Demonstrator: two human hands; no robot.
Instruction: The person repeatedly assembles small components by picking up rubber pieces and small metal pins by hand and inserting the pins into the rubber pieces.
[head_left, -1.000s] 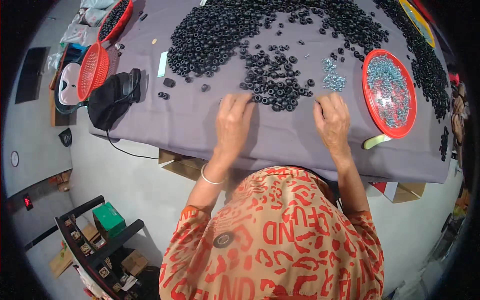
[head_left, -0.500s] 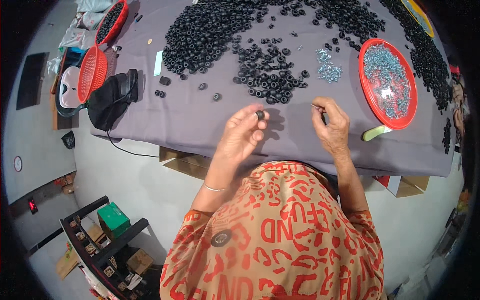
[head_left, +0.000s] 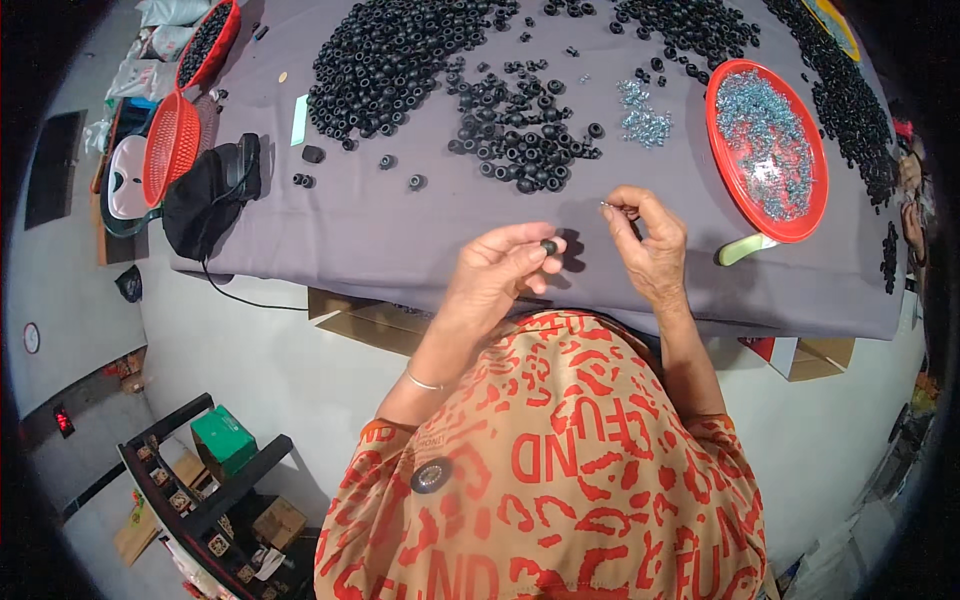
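Note:
My left hand (head_left: 492, 280) is closed, pinching a small round black knob (head_left: 549, 246) between thumb and fingers above the near part of the table. To its right, my right hand (head_left: 655, 255) holds a tiny shiny metal piece (head_left: 605, 205) at the tips of thumb and forefinger; its exact kind is too small to tell. The hands are apart. Just beyond them lies a loose group of black knobs (head_left: 525, 165). A small heap of silvery metal pieces (head_left: 645, 120) is farther off, and a red tray (head_left: 715, 150) of similar pieces stands at the right.
A large pile of black knobs (head_left: 370, 80) covers the far left of the grey cloth (head_left: 380, 225). A black cloth bag (head_left: 205, 200) and red baskets (head_left: 170, 150) sit at the left edge. A green-handled tool (head_left: 742, 249) lies by the tray. Cardboard boxes (head_left: 370, 325) stand below.
My left hand has moved right with the black knob, closer to my right hand, and its fingers now point more to the right. The whole view has shifted slightly.

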